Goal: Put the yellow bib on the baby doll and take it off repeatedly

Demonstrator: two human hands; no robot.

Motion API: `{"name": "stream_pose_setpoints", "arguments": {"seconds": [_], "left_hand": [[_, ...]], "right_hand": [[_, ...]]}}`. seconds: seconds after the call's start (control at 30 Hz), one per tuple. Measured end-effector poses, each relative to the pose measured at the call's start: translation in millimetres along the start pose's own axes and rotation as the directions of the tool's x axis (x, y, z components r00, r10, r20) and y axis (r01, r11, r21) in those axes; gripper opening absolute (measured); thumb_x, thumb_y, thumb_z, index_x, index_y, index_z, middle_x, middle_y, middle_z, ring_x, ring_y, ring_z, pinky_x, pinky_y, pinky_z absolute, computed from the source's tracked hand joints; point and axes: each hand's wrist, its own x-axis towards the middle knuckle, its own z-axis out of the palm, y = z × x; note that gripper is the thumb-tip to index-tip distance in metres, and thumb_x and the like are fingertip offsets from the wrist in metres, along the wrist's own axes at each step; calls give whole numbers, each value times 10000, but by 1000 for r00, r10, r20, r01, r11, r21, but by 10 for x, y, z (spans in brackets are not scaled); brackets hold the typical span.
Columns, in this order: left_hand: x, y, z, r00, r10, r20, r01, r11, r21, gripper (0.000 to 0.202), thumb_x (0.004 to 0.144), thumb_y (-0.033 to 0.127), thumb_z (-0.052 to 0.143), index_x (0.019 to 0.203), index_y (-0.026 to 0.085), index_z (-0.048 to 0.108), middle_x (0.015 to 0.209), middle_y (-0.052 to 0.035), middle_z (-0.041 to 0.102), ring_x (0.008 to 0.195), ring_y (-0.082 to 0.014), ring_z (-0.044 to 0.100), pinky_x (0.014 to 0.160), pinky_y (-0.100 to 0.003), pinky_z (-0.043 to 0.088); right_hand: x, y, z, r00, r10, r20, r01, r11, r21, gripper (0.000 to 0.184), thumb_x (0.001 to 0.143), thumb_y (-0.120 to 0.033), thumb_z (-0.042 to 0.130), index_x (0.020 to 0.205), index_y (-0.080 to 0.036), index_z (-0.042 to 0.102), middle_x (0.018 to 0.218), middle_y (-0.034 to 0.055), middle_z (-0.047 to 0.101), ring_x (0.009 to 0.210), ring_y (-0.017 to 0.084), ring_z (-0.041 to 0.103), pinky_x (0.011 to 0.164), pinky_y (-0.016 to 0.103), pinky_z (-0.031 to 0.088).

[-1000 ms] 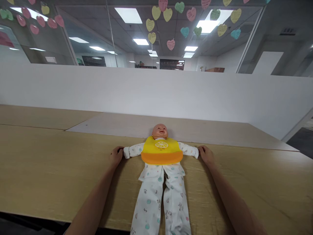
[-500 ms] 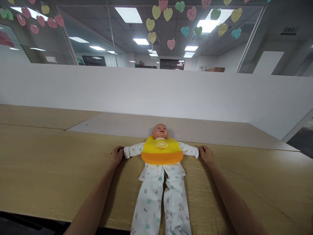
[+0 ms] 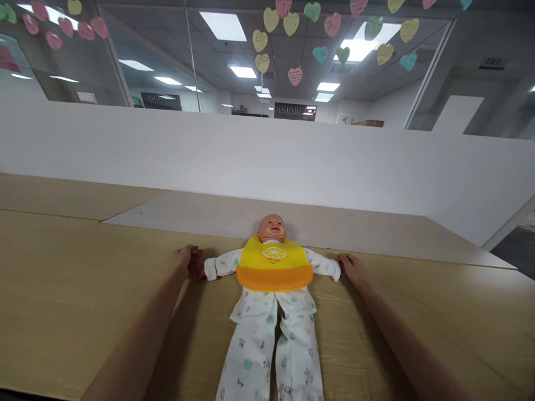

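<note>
My left hand (image 3: 186,262) and right hand (image 3: 352,269) curl beside the cuffs of a white-pajamaed plastic baby doll (image 3: 267,312); I cannot tell if either grips.

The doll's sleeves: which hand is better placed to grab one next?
Left, I think, but only just. The left hand has its fingers curled right beside a cuff, ready to pinch. The right hand is also by the other cuff, but lies flatter on the table.

yel/orange bib (image 3: 274,263), citrus-slice print, wht PJs (image 3: 247,356) w/ pastel dots
</note>
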Motion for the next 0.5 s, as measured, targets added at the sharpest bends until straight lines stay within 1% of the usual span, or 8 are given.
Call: {"name": "stream_pose_setpoints", "arguments": {"seconds": [0.07, 0.1, 0.17, 0.23, 0.3, 0.37, 0.43, 0.5], "left_hand": [[65, 175, 68, 998, -61, 28, 63, 995, -75, 187, 831, 174, 370, 801, 83, 530, 718, -93, 663, 702, -167, 650, 645, -270, 530], [89, 274, 135, 996, -78, 49, 82, 991, -104, 182, 838, 176, 374, 821, 84, 531, 743, -97, 669, 727, -157, 646, 661, -255, 524], [122, 478, 332, 989, -88, 122, 105, 984, -143, 166, 843, 208, 423, 838, 102, 550, 760, -93, 685, 740, -149, 643, 673, -242, 516], [141, 666, 585, 968, -127, 218, 161, 976, -145, 119, 812, 214, 491, 819, 125, 570, 699, -92, 689, 676, -164, 647, 644, -256, 519], [147, 807, 836, 928, -176, 330, 229, 965, -130, 112, 790, 243, 552, 795, 140, 595, 638, -100, 687, 616, -186, 649, 615, -276, 519], [133, 887, 1039, 874, -228, 429, 301, 948, -108, 172, 802, 300, 555, 779, 140, 615, 614, -122, 687, 586, -217, 655, 602, -310, 521], [100, 911, 1180, 830, -247, 500, 341, 934, -104, 248, 822, 363, 531, 783, 142, 636, 610, -124, 690, 583, -237, 661, 599, -329, 519], [58, 900, 1276, 805, -218, 552, 349, 926, -143, 298, 829, 410, 518, 810, 147, 655, 620, -114, 698, 597, -256, 670, 601, -348, 524]], "right_hand": [[162, -146, 72, 997, 74, 30, -76, 994, 72, 353, 841, -414, 434, 889, -133, 643, 996, 145, 693, 782, 203, 648, 717, 310, 488], [249, -231, 124, 995, 87, 45, -91, 992, 92, 341, 848, -402, 441, 892, -131, 644, 1012, 146, 691, 828, 201, 652, 750, 303, 491], [421, -410, 267, 993, 85, 82, -93, 991, 101, 315, 860, -386, 470, 883, -123, 642, 1006, 147, 691, 899, 197, 649, 818, 291, 486], [563, -589, 462, 986, 92, 138, -106, 989, 101, 284, 863, -366, 510, 877, -112, 636, 991, 155, 689, 898, 195, 646, 832, 287, 485], [651, -758, 698, 971, 109, 215, -135, 985, 111, 274, 872, -360, 527, 934, -110, 623, 992, 154, 687, 846, 188, 648, 786, 286, 499], [681, -911, 946, 938, 132, 321, -184, 974, 136, 334, 898, -399, 502, 1036, -111, 599, 975, 151, 690, 767, 188, 654, 717, 302, 515], [672, -1043, 1169, 888, 128, 441, -223, 960, 170, 390, 917, -435, 477, 1076, -99, 596, 927, 149, 699, 717, 200, 656, 686, 326, 523], [647, -1142, 1343, 844, 89, 528, -234, 949, 213, 414, 926, -453, 475, 1041, -86, 629, 909, 143, 704, 745, 211, 662, 722, 344, 530]]}}
